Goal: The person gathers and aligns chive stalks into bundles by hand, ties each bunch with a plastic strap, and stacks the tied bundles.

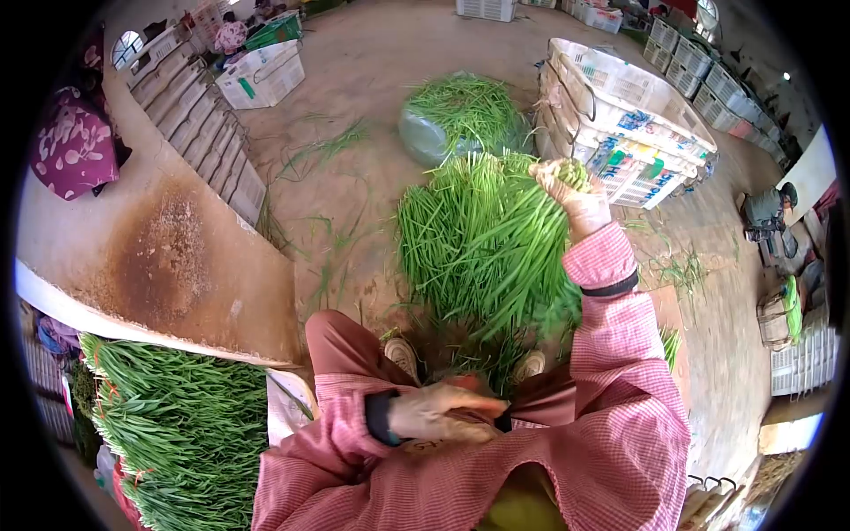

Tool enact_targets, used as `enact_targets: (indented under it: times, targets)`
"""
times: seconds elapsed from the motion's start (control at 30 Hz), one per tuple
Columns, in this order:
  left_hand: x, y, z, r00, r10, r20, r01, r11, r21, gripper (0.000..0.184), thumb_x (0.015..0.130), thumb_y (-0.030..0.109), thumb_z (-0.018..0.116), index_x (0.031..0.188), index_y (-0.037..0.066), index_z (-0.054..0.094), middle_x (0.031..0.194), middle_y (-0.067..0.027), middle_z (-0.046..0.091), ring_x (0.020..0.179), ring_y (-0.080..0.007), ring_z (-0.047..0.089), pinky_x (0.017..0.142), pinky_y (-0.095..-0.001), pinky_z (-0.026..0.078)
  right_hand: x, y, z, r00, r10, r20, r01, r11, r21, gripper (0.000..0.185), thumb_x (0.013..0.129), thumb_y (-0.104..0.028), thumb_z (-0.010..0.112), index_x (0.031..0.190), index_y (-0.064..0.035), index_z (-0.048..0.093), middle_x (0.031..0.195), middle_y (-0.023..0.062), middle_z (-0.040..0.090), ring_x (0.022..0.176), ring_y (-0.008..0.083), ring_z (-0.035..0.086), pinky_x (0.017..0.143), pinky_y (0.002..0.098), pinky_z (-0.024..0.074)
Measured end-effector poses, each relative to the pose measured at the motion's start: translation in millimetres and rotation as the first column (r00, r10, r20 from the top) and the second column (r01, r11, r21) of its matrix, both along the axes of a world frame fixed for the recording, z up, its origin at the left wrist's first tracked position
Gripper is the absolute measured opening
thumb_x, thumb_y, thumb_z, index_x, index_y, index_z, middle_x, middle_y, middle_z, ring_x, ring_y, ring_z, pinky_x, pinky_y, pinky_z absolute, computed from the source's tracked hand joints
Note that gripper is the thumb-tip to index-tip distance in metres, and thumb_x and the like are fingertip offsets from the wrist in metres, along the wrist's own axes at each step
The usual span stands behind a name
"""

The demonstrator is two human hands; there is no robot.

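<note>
A large pile of long green stalks (452,239) lies on the floor in front of my feet. At its right side, my right hand (575,195) is closed round the pale ends of a bunch of stalks (522,257), whose leaves hang down to the left over the pile. My left hand (447,411) is low over my lap, blurred, with its fingers pointing right. Something reddish shows beside its fingers, and whether they hold it cannot be made out.
Behind the pile sits a plastic-wrapped heap of greens (465,115). Stacked white crates (620,133) stand at the right. Bundled greens (186,434) lie at the lower left, below a stained wall (177,248). Loose stalks are scattered on the floor (354,53).
</note>
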State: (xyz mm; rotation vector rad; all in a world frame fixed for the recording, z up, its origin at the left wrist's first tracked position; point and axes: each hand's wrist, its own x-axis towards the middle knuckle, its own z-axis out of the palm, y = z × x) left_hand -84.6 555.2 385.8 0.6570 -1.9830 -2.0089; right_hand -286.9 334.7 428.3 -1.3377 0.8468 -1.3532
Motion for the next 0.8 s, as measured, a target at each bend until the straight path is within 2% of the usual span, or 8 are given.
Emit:
enact_targets:
  times: [0.13, 0.2, 0.27, 0.33, 0.47, 0.57, 0.7, 0.8]
  targets:
    - [-69, -34, -37, 0.815, 0.364, -0.45, 0.005, 0.773, 0.634, 0.088, 0.078, 0.066, 0.038, 0.136, 0.003, 0.016, 0.141, -0.0113, 0.02, 0.129, -0.0226, 0.02, 0.104, -0.0374, 0.019, 4, 66, -14, 0.995, 0.078, -0.054, -0.089, 0.963, -0.254, 0.022, 0.066, -0.005, 0.071, 0.085, -0.0074, 0.061, 0.093, 0.0067, 0.063, 0.094, 0.0185, 0.057, 0.082, 0.0301, 0.0445]
    - [-84, -50, -41, 0.582, 0.543, -0.605, 0.325, 0.526, 0.786, 0.084, 0.076, 0.057, 0.051, 0.134, 0.005, 0.02, 0.139, -0.0091, 0.022, 0.126, -0.0196, 0.027, 0.104, -0.0323, 0.021, 6, 102, -36, 0.843, -0.133, -0.522, -0.164, 0.859, -0.484, 0.022, 0.06, -0.008, 0.073, 0.079, -0.0104, 0.061, 0.104, 0.0076, 0.06, 0.108, 0.0261, 0.049, 0.093, 0.0385, 0.0366]
    - [-89, -48, -27, 0.448, 0.723, -0.526, -0.066, 0.614, 0.787, 0.09, 0.07, 0.063, 0.053, 0.133, 0.006, 0.023, 0.138, -0.0098, 0.024, 0.127, -0.0243, 0.023, 0.105, -0.0416, 0.02, 11, 137, -48, 0.796, -0.325, -0.511, -0.081, 0.779, -0.622, 0.02, 0.057, -0.014, 0.074, 0.072, -0.0137, 0.061, 0.112, 0.0054, 0.055, 0.116, 0.0284, 0.042, 0.1, 0.0451, 0.0252]
    - [-85, -45, -51, 0.271, 0.802, -0.532, 0.3, 0.455, 0.838, 0.067, 0.081, 0.04, 0.056, 0.131, 0.006, 0.028, 0.129, -0.0063, 0.036, 0.115, -0.0176, 0.04, 0.095, -0.0287, 0.036, 19, 159, -70, 0.702, -0.487, -0.52, 0.022, 0.744, -0.668, 0.014, 0.057, -0.018, 0.07, 0.069, -0.0199, 0.063, 0.118, 0.006, 0.052, 0.12, 0.0288, 0.037, 0.102, 0.0466, 0.0183]
    - [-68, -39, -57, 0.471, 0.808, -0.353, 0.098, 0.35, 0.932, 0.037, 0.086, 0.031, 0.042, 0.108, 0.004, 0.053, 0.113, -0.0121, 0.054, 0.106, -0.027, 0.048, 0.096, -0.0387, 0.033, 26, 185, -97, 0.593, -0.454, -0.665, -0.008, 0.823, -0.568, 0.023, 0.059, -0.027, 0.06, 0.079, -0.0163, 0.067, 0.119, 0.0075, 0.052, 0.122, 0.0287, 0.034, 0.102, 0.0459, 0.0178]
    - [-56, -49, -91, 0.469, 0.795, -0.386, 0.424, 0.181, 0.888, 0.036, 0.083, 0.014, 0.051, 0.118, 0.003, 0.046, 0.117, -0.0094, 0.05, 0.099, -0.0177, 0.053, 0.083, -0.0293, 0.046, 22, 198, -114, 0.567, -0.327, -0.756, -0.167, 0.853, -0.494, 0.037, 0.069, -0.035, 0.061, 0.102, -0.0172, 0.062, 0.124, 0.0069, 0.045, 0.124, 0.0294, 0.029, 0.101, 0.0483, 0.0171]
    - [-33, -53, -136, 0.514, 0.858, 0.002, -0.415, 0.247, 0.875, 0.031, 0.076, 0.003, 0.06, 0.106, -0.007, 0.053, 0.089, -0.0124, 0.062, 0.072, -0.0169, 0.06, 0.064, -0.029, 0.052, 10, 215, -121, 0.645, -0.045, -0.763, -0.205, 0.952, -0.229, 0.058, 0.069, -0.04, 0.067, 0.118, -0.0114, 0.052, 0.128, 0.0141, 0.04, 0.122, 0.0346, 0.031, 0.1, 0.0498, 0.0213]
    - [-27, -39, -133, 0.468, 0.854, 0.229, -0.735, 0.232, 0.637, 0.022, 0.071, -0.006, 0.061, 0.092, -0.005, 0.058, 0.081, -0.0077, 0.062, 0.067, -0.018, 0.06, 0.056, -0.0266, 0.051, 14, 190, -153, 0.989, 0.018, -0.144, 0.044, 0.91, 0.413, 0.099, 0.065, -0.044, 0.071, 0.134, 0.0001, 0.017, 0.131, 0.0202, 0.034, 0.124, 0.038, 0.026, 0.102, 0.0428, 0.0233]
